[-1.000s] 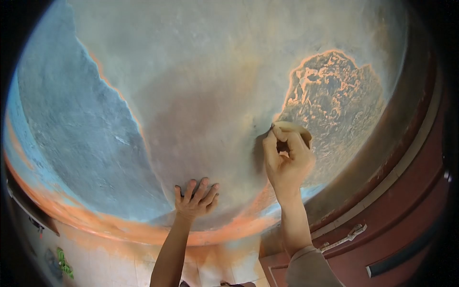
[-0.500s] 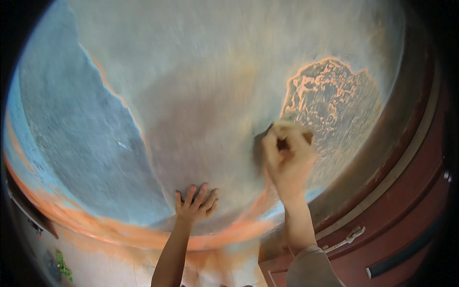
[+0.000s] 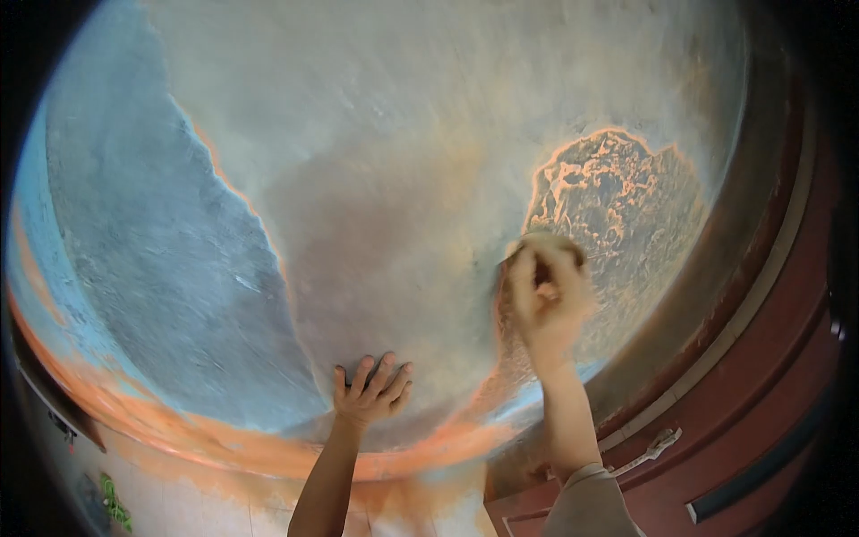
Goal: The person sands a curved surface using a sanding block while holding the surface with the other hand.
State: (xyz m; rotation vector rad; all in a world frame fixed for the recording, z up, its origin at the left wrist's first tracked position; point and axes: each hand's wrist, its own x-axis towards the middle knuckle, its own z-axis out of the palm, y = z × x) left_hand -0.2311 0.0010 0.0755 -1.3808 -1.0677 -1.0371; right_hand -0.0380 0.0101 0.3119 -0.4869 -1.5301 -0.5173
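A large painted surface point(image 3: 385, 215) in grey, blue and orange fills most of the view. My left hand point(image 3: 371, 392) lies against its lower middle with the fingers spread. My right hand point(image 3: 548, 291), blurred by motion, is closed on something brownish at the left edge of the rough, orange-outlined patch point(image 3: 617, 188). What it holds is mostly hidden by the fingers and too unclear to name. A thin orange line point(image 3: 284, 259) borders the blue area on the left.
At the lower right is a dark red door point(image 3: 761, 394) with a metal handle point(image 3: 658, 446). Pale tiles point(image 3: 224, 501) show below the painted surface. Something green point(image 3: 114, 503) lies at the lower left.
My right hand has shifted slightly right and down along the patch edge, still closed. My left hand stays spread on the surface, and the painted patch appears lower in view.
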